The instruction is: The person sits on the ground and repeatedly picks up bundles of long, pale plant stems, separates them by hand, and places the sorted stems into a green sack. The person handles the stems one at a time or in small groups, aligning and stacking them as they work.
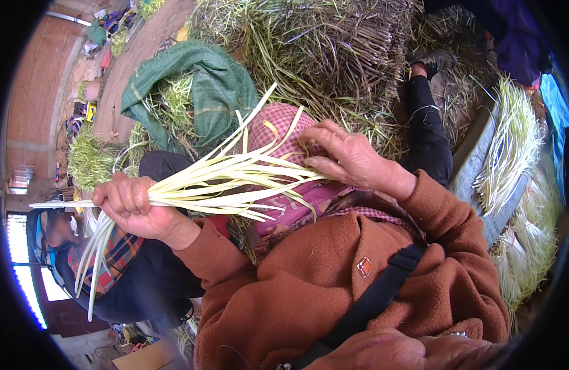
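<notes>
My left hand (134, 203) is closed around a bunch of pale yellow-white leaf stalks (210, 178), which look like blanched chives. Some stalk ends hang down below the fist, and the rest fan out to the right over my lap. At the tips of the fan is my right hand (347, 155), its fingers curled, thumb and forefinger close to the stalk ends; whether it pinches any cannot be told. Under the bunch lies a pink checked cloth (284, 118) over my lap.
A large heap of untrimmed stalks (340, 51) lies ahead. A green woven sack (219, 92) with leaves stands ahead left. Trimmed pale bundles (509, 148) rest on a grey block (472, 152) at right, more below. A co-worker (141, 277) sits close at left; another person's leg (425, 120) extends ahead right.
</notes>
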Demonstrator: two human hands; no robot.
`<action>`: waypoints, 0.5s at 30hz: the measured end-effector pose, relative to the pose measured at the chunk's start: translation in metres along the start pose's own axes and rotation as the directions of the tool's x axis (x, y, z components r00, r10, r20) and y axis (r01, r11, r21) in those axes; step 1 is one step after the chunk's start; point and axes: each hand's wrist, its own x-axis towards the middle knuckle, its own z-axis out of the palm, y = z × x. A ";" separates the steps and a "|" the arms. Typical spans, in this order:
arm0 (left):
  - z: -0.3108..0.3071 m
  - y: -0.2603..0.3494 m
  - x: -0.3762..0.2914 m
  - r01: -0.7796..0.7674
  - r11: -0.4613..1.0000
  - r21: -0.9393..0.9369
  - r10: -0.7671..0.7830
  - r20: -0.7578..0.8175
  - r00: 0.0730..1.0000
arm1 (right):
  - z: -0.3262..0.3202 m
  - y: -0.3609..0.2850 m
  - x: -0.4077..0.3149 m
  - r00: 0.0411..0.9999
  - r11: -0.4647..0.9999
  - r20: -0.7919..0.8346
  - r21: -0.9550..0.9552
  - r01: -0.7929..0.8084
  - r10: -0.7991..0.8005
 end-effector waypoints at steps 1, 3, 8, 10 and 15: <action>0.001 0.000 0.000 0.003 1.000 0.011 -0.003 0.016 1.000 | 0.004 0.000 0.002 0.999 0.995 0.038 -0.093 0.020 -0.017; 0.004 0.000 -0.001 -0.008 1.000 0.002 0.008 0.018 1.000 | 0.010 0.002 -0.001 0.998 0.960 0.052 -0.276 0.051 -0.038; 0.007 0.008 -0.002 -0.035 0.999 -0.016 0.036 0.072 0.997 | 0.012 0.044 -0.014 0.972 0.728 0.093 -0.678 -0.097 0.216; 0.005 0.010 -0.002 -0.054 0.998 -0.019 0.056 0.073 0.996 | 0.001 0.062 -0.025 0.979 0.796 -0.087 -0.571 -0.199 0.182; 0.002 0.009 -0.003 -0.080 0.997 0.002 0.080 0.072 0.994 | -0.022 0.059 -0.035 0.820 0.811 -0.050 0.192 -0.552 0.570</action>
